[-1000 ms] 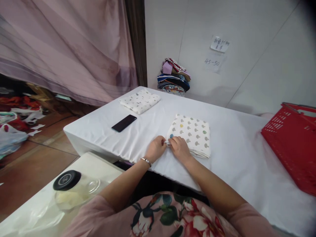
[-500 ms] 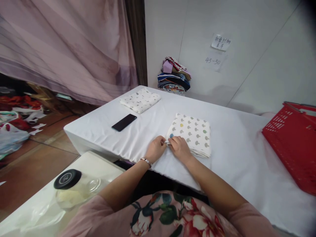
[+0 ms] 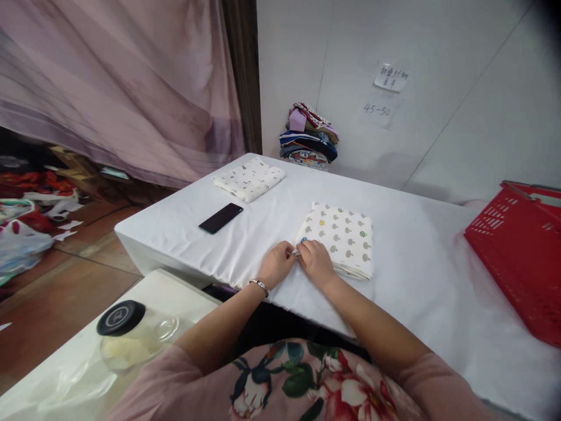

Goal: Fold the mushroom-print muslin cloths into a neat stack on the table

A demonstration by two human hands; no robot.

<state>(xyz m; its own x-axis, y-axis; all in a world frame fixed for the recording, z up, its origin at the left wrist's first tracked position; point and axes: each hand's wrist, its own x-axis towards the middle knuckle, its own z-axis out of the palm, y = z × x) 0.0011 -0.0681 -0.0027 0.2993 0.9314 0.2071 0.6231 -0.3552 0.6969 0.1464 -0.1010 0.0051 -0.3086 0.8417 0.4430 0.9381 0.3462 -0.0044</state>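
A folded white cloth [image 3: 344,231] with grey, yellow, blue and green prints lies on the white-covered table in front of me. At its near left corner my left hand [image 3: 278,262] pinches the edge of the fabric, fingers closed. Right beside it, my right hand [image 3: 314,260] grips the same corner, covering part of it. The rest of the cloth lies flat in layers to the right of my hands. Farther back on the left is a second folded white cloth [image 3: 250,178] with small dark prints, apart from both hands.
A black phone [image 3: 221,218] lies left on the table [image 3: 421,245]. A red basket [image 3: 517,251] stands at the right. Stacked folded fabrics [image 3: 309,140] rise behind the far edge. At lower left, a black-lidded clear jar [image 3: 127,342] stands on a white surface.
Almost nothing differs. Both hands stay at the cloth's near left corner, with only a slight shift of the right fingers.
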